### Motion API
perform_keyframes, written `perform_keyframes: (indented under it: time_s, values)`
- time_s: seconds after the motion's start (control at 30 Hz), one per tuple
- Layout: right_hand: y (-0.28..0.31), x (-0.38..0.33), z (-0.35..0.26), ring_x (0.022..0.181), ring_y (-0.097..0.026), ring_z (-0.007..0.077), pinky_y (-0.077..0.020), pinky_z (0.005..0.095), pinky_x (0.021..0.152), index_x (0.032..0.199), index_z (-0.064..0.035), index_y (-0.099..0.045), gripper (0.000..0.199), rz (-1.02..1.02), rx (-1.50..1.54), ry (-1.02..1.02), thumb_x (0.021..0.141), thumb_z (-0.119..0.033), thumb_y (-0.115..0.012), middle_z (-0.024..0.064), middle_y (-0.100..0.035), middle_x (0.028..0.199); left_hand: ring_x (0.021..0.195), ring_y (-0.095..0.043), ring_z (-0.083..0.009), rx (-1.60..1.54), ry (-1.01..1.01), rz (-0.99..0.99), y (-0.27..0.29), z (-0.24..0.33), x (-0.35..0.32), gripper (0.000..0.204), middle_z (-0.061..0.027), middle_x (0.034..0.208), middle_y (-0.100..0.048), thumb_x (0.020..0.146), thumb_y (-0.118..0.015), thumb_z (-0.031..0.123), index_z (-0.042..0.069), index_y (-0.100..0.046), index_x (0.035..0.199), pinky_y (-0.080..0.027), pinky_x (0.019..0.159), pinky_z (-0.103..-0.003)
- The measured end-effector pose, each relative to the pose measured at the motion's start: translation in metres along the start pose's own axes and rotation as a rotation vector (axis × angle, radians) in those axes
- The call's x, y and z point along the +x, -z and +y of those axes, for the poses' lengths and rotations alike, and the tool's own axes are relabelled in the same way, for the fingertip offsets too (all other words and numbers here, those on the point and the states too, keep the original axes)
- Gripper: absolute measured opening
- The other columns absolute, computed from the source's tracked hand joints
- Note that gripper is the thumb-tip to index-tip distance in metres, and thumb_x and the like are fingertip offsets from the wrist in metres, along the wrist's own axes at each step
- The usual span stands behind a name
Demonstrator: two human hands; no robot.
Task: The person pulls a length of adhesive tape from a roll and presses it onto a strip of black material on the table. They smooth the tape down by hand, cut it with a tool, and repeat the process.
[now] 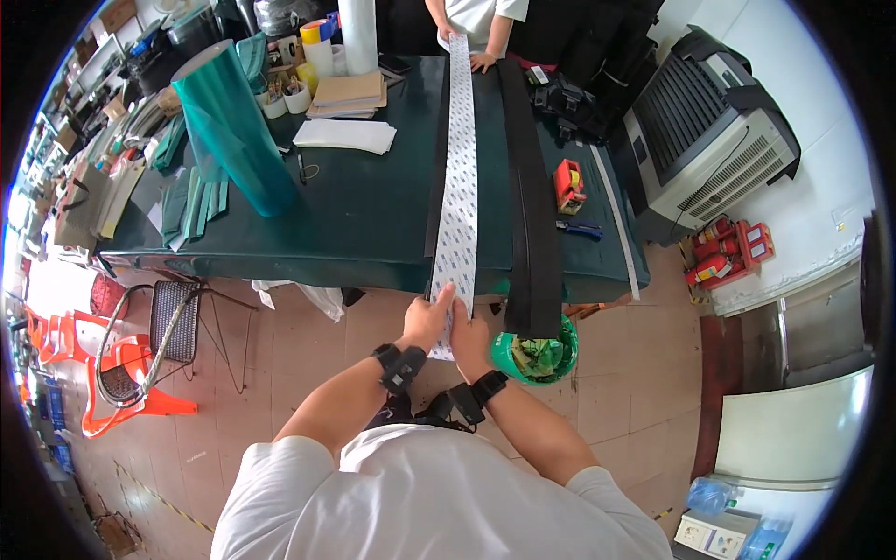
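Two bare hands of ours are meeting at the near end of a long white adhesive-backed strip with a fine printed pattern (457,177), which is lying lengthwise along the dark green worktop (355,215) and hanging over its near edge. Our left hand (427,322) is pinching the strip's left edge, its grip closed on the material with the fingers pointing up along it; our right hand (469,338) is grasping the hanging end just beside it, thumb and fingers clenched on the strip. We are wearing black wrist straps (399,366) on both forearms. Just right of the strip, a long black rubber-like band (530,196) is running parallel to it and also drooping over the near edge, above a green bucket of scraps (539,355) on the tiled floor. At the far end, another person's hand (483,62) is resting on the worktop beside the strip. Left of the strip, a large teal roll of film (229,126) is standing tilted, with a stack of white sheets (345,135) near it. A small red tool (567,185) is lying to the right of the black band.
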State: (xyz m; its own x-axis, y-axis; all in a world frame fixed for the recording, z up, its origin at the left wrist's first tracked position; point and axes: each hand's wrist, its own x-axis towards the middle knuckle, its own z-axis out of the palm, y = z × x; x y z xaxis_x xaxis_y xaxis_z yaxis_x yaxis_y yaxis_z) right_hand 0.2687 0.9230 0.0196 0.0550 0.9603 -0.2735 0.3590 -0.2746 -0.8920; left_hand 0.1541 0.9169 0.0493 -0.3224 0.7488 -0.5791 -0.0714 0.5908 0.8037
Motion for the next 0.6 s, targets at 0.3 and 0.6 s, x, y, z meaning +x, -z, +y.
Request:
perform_keyframes:
  time_s: [0.3,0.6]
  values:
    - [0.002,0.038,-0.034,0.081,-0.069,0.0259,-0.0525,0.0365,0.072,0.100,0.0084,-0.068,0.063,-0.435,0.814,-0.558,0.091,-0.053,-0.064,0.0163,-0.073,0.093,0.082,-0.069,-0.0400,0.183,-0.425,0.185,0.011,-0.038,-0.023,0.066,-0.0292,0.088,-0.067,0.091,-0.066,0.053,-0.011,-0.056,0.102,-0.054,0.074,-0.044]
    - [-0.006,0.043,-0.004,0.077,-0.066,0.0141,-0.0523,0.0293,0.069,0.109,0.0052,-0.069,0.054,-0.138,0.315,-0.402,0.091,-0.046,-0.070,0.0072,-0.071,0.095,0.080,-0.062,-0.0442,0.446,-0.765,-0.023,0.068,-0.037,0.029,0.033,-0.0217,0.086,-0.065,0.092,-0.065,0.031,-0.002,-0.059,0.094,-0.050,0.071,-0.049]
